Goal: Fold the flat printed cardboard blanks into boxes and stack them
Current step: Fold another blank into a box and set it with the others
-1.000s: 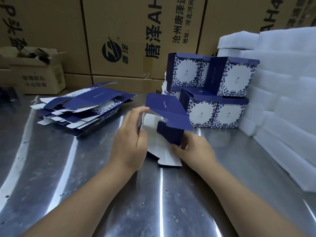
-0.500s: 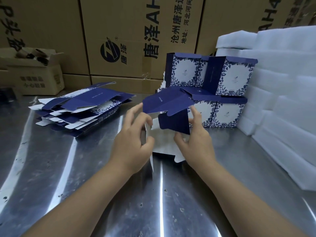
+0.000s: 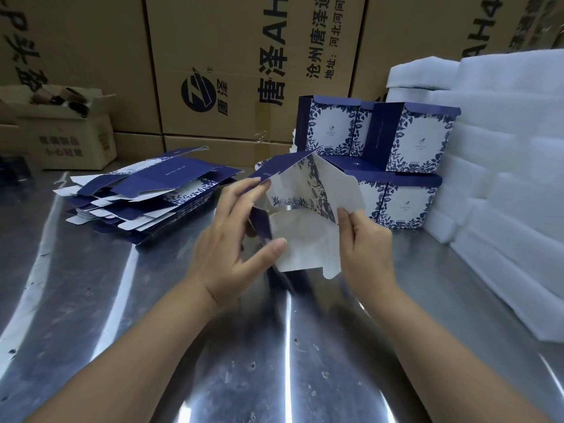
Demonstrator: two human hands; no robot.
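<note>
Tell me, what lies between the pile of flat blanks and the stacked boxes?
The head view shows a half-folded blank there, gripped by the left hand and right hand above the table.

We read sideways on the big brown carton [image 3: 238, 56] at the back "唐泽AH", "沧州唐泽" and "地址:河北河间", plus a round logo [image 3: 200, 93] tagged "唐泽" with ®, "AH" again on the right-hand carton [image 3: 427, 41], and print on the folded boxes [image 3: 332, 129] too small.
</note>
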